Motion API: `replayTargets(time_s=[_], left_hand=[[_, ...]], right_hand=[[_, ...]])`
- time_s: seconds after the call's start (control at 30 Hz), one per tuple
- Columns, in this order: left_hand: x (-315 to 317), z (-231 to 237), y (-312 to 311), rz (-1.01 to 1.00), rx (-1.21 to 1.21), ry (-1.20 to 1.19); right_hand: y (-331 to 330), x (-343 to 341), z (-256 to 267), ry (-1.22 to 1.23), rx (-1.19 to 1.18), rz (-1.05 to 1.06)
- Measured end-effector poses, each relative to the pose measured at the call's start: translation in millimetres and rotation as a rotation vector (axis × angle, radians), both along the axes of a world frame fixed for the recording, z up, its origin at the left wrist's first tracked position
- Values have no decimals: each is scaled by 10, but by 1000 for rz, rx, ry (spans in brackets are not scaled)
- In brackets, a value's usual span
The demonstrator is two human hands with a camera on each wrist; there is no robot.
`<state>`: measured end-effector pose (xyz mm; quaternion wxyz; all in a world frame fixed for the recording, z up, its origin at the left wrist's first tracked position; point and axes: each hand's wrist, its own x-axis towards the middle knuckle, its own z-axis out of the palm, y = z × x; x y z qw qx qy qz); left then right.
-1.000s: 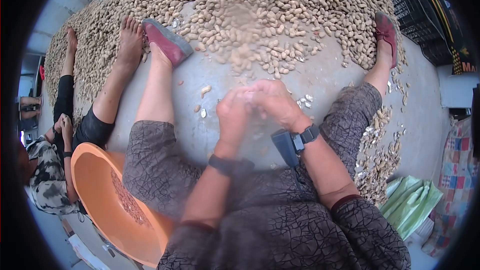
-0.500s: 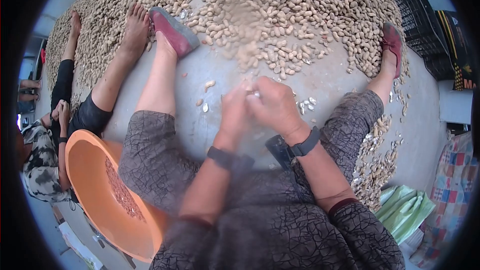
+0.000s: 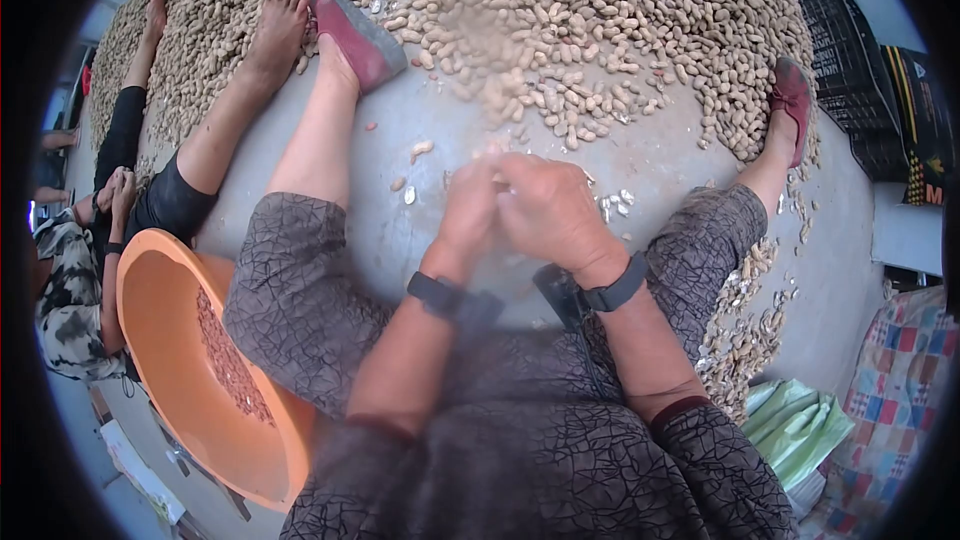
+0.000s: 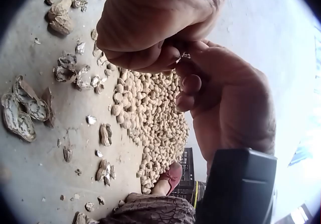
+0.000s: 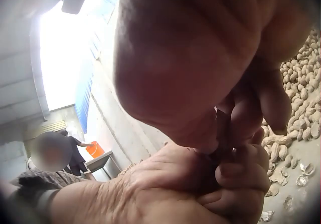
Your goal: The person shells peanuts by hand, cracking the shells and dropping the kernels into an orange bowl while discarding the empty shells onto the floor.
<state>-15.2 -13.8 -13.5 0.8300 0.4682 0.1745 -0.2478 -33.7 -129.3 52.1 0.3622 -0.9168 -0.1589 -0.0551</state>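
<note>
Together, near the front of the peanut heap (image 3: 640, 10), my left hand (image 3: 468, 210) and right hand (image 3: 555, 208) meet, curled fingers (image 4: 191, 84) pinching a mostly hidden peanut shell (image 4: 184, 57), a pale scrap showing; cracked shells (image 3: 616, 203) dot the floor (image 3: 440, 130) before the heap, and an orange tub (image 3: 160, 315) of reddish kernels (image 3: 232, 360) stands nearer me than the heap

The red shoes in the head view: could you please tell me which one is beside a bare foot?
The wearer's left shoe, next to another person's bare foot; the wearer's right shoe sits apart, near the black crate.
</note>
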Motion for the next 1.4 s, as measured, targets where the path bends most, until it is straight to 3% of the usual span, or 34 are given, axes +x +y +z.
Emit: replayTargets(time_s=[0.17,0.27,0.33,0.47,0.53,0.67,0.73,0.93,1.2,1.4], left_hand=[[34,-108,25,-36,34,29],[14,100,-6,-25,13,65],[10,130,-20,-38,8,85],[-22,99,-64,13,-71,79],[-29,91,-50,27,-137,62],[-67,71,-3,-83,44,-50],[-80,108,-16,-159,114,-117],[-143,135,-7,-239,42,-202],[-302,158,-40,-96,-162,-210],[-303,195,-44,-93,54,-300]], right_hand=[[-43,-10,8,120,105,22],[-75,17,-36,197,287,19],[-103,48,-111,349,420,-45],[-124,65,-160,360,465,-172],[-149,73,-105,477,570,-217],[-267,127,-443,309,555,-254],[-313,96,-262,553,632,-272],[-365,-17,-47,726,782,-233],[-279,-115,-130,599,848,-210],[-322,-158,-134,575,837,-134]])
